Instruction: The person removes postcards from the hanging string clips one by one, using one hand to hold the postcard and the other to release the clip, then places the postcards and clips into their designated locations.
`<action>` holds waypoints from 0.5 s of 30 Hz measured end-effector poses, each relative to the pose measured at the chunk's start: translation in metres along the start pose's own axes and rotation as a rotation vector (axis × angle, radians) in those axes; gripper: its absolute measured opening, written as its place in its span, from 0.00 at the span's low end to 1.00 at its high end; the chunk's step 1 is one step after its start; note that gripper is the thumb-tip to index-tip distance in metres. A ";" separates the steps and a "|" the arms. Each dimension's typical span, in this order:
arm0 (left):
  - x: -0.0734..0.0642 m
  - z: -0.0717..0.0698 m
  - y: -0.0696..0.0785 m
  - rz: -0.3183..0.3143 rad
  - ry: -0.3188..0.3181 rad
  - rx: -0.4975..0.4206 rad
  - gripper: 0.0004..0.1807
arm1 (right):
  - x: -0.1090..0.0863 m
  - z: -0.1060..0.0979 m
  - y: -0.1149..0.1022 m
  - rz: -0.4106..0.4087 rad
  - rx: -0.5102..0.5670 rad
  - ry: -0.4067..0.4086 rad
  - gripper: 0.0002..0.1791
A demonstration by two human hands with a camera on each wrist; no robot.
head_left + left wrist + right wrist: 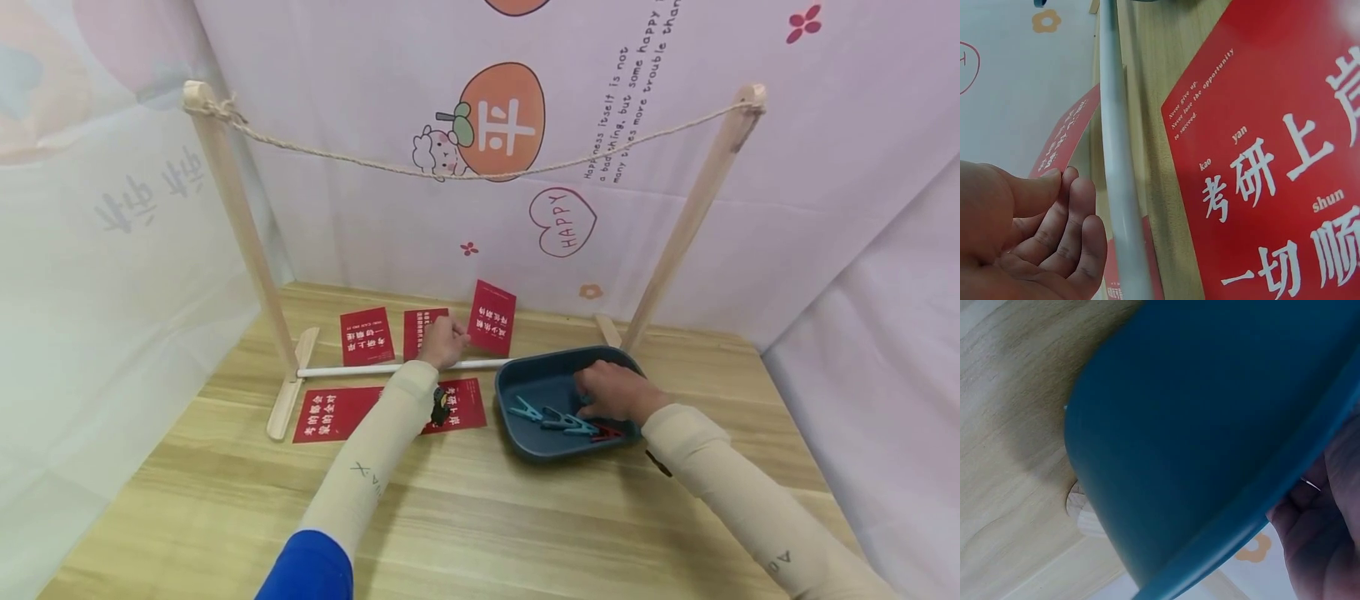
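Observation:
My left hand [446, 340] pinches the edge of a red card [492, 321] between thumb and fingers. In the left wrist view this card [1069, 131] stands tilted behind the white rod [1119, 156]. My right hand [617, 392] reaches into a dark blue basin [525, 367], fingers bent above the clothespins. Blue-green clothespins [566, 422] and a red clothespin [606, 432] lie in the basin. In the right wrist view the basin's wall [1197, 437] covers much of the scene; a thin metal glint shows at the right hand's [1325, 531] fingers, and what they hold is unclear.
A wooden frame with a left post [243, 225] and right post [693, 217] carries a sagging twine [337, 156]. Red cards [367, 337] lie behind the rod, others [333, 414] in front, partly under my left arm. Printed cloth [360, 225] hangs behind the wooden table [480, 517].

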State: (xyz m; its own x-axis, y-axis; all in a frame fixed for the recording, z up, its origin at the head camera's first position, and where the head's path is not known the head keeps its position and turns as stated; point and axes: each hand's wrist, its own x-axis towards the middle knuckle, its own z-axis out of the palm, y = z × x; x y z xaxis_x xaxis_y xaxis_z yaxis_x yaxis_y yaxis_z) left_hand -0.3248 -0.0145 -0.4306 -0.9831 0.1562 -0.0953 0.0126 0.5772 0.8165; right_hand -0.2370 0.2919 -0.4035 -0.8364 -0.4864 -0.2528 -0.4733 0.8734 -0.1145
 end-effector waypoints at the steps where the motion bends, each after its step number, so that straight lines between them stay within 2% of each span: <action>1: 0.000 0.000 0.000 -0.002 0.002 0.003 0.08 | 0.000 0.001 0.000 0.002 0.000 -0.003 0.17; 8: 0.003 0.005 -0.002 -0.019 0.012 0.022 0.08 | 0.000 0.004 -0.001 0.024 0.003 -0.018 0.16; 15: 0.007 0.008 -0.003 -0.030 0.017 0.079 0.09 | -0.002 0.004 -0.002 0.023 0.010 -0.015 0.15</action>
State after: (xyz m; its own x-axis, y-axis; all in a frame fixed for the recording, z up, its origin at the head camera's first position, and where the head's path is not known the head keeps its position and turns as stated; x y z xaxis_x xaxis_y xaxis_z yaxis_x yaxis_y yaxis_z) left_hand -0.3298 -0.0084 -0.4382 -0.9862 0.1250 -0.1087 -0.0029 0.6429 0.7659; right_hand -0.2332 0.2911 -0.4063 -0.8427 -0.4661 -0.2695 -0.4513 0.8845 -0.1186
